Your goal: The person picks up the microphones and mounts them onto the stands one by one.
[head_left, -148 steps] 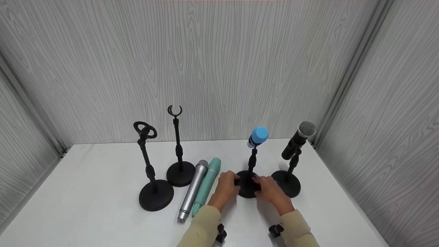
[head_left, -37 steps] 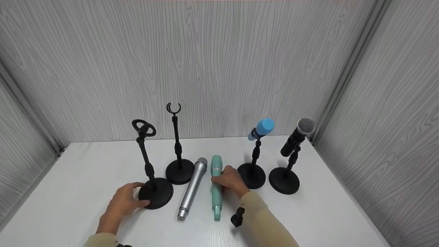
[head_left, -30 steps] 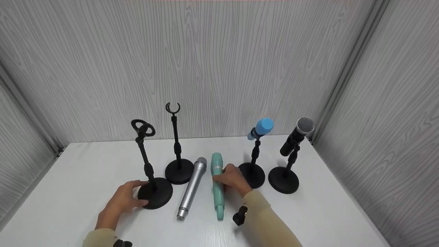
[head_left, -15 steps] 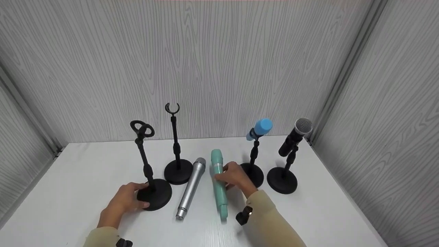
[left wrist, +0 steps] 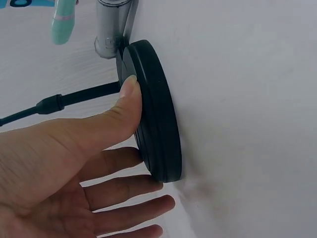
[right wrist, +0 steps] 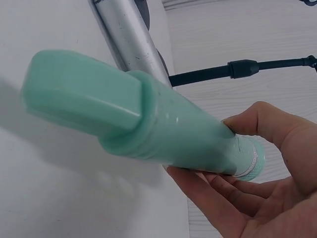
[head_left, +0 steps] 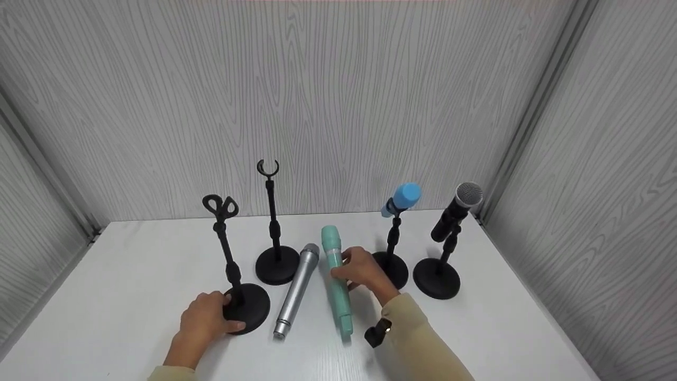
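My left hand (head_left: 203,320) pinches the round base of the front-left black microphone stand (head_left: 257,307). In the left wrist view its thumb lies on top of the base (left wrist: 157,114), with fingers at the rim. My right hand (head_left: 365,271) grips a mint-green microphone (head_left: 338,293) around its middle, thumb on one side and fingers on the other. The right wrist view shows this microphone (right wrist: 193,134) raised off the table. A silver microphone (head_left: 297,296) lies between the hands. The held stand carries a black clip (head_left: 220,206) with nothing in it.
Behind the held stand is another black stand (head_left: 277,264) with a C-shaped holder. To the right, one stand bears a blue microphone (head_left: 406,196) and another a black microphone with a silver mesh head (head_left: 468,196). Grey wood-grain panels (head_left: 338,106) enclose the white table (head_left: 132,275).
Both hands have left the blue microphone's stand. My right hand has picked up and tilted the green microphone. My left hand has taken the front-left stand, turning it and shifting it slightly nearer.
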Demonstrator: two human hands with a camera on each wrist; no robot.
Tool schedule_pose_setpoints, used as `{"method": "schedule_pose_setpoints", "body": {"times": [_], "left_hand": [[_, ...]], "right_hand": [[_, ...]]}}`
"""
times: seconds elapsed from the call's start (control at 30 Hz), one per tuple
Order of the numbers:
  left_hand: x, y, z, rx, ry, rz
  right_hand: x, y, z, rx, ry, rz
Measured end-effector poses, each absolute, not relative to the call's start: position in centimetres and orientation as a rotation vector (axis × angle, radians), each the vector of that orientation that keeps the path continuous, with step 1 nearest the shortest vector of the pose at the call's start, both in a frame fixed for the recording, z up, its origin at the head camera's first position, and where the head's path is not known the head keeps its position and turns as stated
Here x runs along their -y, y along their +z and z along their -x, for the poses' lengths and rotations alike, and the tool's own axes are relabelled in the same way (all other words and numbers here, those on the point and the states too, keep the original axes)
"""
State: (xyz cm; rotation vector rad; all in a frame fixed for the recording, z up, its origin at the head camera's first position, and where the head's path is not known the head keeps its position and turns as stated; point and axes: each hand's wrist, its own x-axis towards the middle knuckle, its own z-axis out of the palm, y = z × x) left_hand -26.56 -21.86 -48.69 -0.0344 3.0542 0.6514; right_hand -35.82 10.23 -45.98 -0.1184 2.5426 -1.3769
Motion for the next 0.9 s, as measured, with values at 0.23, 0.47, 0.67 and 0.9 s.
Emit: {"method": "schedule_pose_setpoints", "body": {"times": [0.23,0.47,0.67,0.9], "left_hand": [[20.6,-48.6,25.4,-3.119,0.596,0.058],[19.2,-48.4,24.7,-3.168,0.496,0.049],[18.4,-48.4,24.1,-3.186,0.499,0.060],[18.2,-48.3,23.3,-3.174,0.487,0.060]], "right_hand": [[-9.8,-45.3,35.3,-2.521,-1.403,0.242],[-9.1,-44.0,35.0,-2.537,-1.404,0.362],[-8.4,-43.6,34.9,-2.539,-1.372,0.452],[-7.7,-43.3,34.5,-2.545,-1.358,0.513]]}}
